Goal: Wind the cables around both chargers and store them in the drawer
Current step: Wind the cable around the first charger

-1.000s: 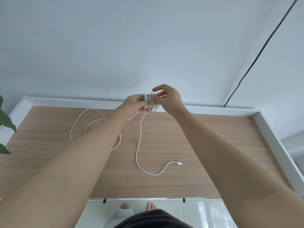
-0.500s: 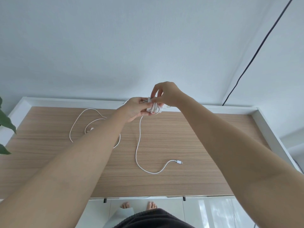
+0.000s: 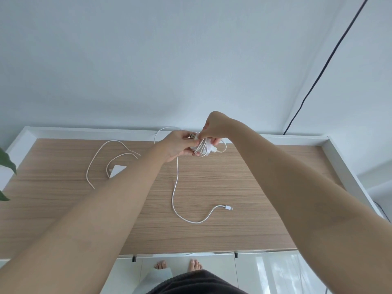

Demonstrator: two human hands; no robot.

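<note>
So compared with a second ago, our right hand [image 3: 214, 126] has swung up and over the charger [image 3: 202, 147], and its fingers now pinch the cable [image 3: 174, 187] against the top of the block. Another turn has gone on. The free tail has pulled in a bit too: the plug [image 3: 228, 207] sits roughly where it was on the desk [image 3: 244, 209], but the slack running up to our fingers looks straighter and shorter than before. Our left hand [image 3: 180, 145] hasn't really moved, with fingers and thumb curled round the near end of the charger, holding it up off the desk just below the right-hand fingertips.

We'd say this first charger is maybe two-thirds wound. A good stretch of cable hangs straight down from the left-hand fingers to the desk and curves off right to the plug. A few more wraps, then tuck the end.

The second charger [image 3: 117, 169] lies flat on the desk, well left of our hands and half hidden behind the left forearm, with its own cable [image 3: 99, 158] loose in big loops around it. It's untouched, so that's the other half of the job, plus the drawer bit. What looks like drawer fronts [image 3: 182, 262] sits under the near edge, shut as far as we can tell.

The desk is wood-grain with a white raised rim [image 3: 339, 158], against a plain pale wall. A black wire [image 3: 326, 62] runs down the corner at right, with a leaf [image 3: 7, 162] poking in at far left.
</note>
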